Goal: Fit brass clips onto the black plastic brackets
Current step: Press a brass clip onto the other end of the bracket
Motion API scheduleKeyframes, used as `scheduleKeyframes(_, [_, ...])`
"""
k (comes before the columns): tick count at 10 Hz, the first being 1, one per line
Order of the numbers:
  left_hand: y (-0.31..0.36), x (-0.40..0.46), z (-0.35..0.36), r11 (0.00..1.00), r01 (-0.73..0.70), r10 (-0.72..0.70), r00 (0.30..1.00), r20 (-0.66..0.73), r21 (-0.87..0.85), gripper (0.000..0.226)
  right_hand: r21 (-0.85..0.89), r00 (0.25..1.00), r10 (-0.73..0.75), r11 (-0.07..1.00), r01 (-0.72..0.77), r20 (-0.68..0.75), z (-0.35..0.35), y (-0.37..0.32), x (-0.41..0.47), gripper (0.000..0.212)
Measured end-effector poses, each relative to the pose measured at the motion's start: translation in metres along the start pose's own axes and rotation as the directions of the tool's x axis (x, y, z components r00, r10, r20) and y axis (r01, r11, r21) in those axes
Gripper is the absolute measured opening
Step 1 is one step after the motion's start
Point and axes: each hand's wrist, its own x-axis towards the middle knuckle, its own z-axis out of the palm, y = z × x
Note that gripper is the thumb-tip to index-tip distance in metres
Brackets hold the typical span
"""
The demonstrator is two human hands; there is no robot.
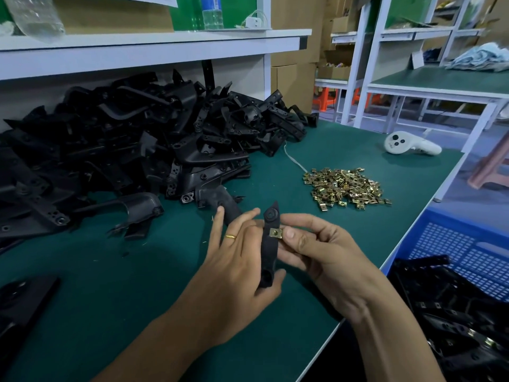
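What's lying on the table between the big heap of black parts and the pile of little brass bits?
In the head view, a thin white cord crosses the green mat between the black brackets and brass clips.

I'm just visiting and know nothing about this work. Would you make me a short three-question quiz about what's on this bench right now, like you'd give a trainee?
1. True or false: the left hand holds a black bracket upright.
2. What does the right hand press against that bracket?
A. a screw
B. a brass clip
C. a sticker
3. Fill in: the heap of loose clips lies on the green ____, to the right of the pile of brackets.

Key
1. True
2. B
3. Mat
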Motion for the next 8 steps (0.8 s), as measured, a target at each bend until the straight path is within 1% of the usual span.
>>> scheduleKeyframes(1, [-0.001,0.000,-0.001,1.000,0.015,-0.015,1.000,0.006,0.000,0.055,-0.098,0.997,-0.007,0.995,-0.001,-0.074,0.003,0.003,0.002,0.033])
scheduleKeyframes(2, [0.000,0.000,-0.002,0.998,0.053,-0.053,0.998,0.016,-0.032,0.055,-0.380,0.961,-0.182,0.920,0.093,-0.206,0.002,0.002,0.003,0.029])
scheduleKeyframes(3, [0.001,0.002,-0.002,0.990,0.141,-0.138,0.985,0.102,-0.024,0.063,-0.788,0.833,-0.506,0.597,0.150,-0.225,-0.008,-0.001,0.011,0.012])
scheduleKeyframes(4, [-0.003,0.001,-0.004,0.962,0.241,-0.220,0.962,0.159,-0.126,0.062,-0.989,0.770,-0.622,0.067,-0.132,-0.144,-0.025,-0.004,0.019,0.031])
scheduleKeyframes(5, [-0.006,0.003,-0.010,0.928,0.273,-0.204,0.941,0.268,-0.252,0.066,-0.934,0.808,-0.545,-0.116,-0.338,-0.225,-0.032,-0.004,0.026,0.057])
scheduleKeyframes(6, [-0.011,0.002,-0.014,0.933,0.242,-0.131,0.918,0.374,-0.266,0.080,-0.900,0.819,-0.525,-0.205,-0.384,-0.230,-0.029,-0.002,0.028,0.058])
scheduleKeyframes(7, [-0.017,0.000,-0.019,0.869,0.321,-0.134,0.885,0.447,-0.376,0.081,-0.920,0.810,-0.540,-0.152,-0.361,-0.228,-0.028,-0.003,0.025,0.044])
scheduleKeyframes(8, [-0.021,0.001,-0.024,0.839,0.356,-0.119,0.858,0.499,-0.412,0.073,-0.955,0.779,-0.579,-0.001,-0.297,-0.241,-0.030,-0.004,0.022,0.022])
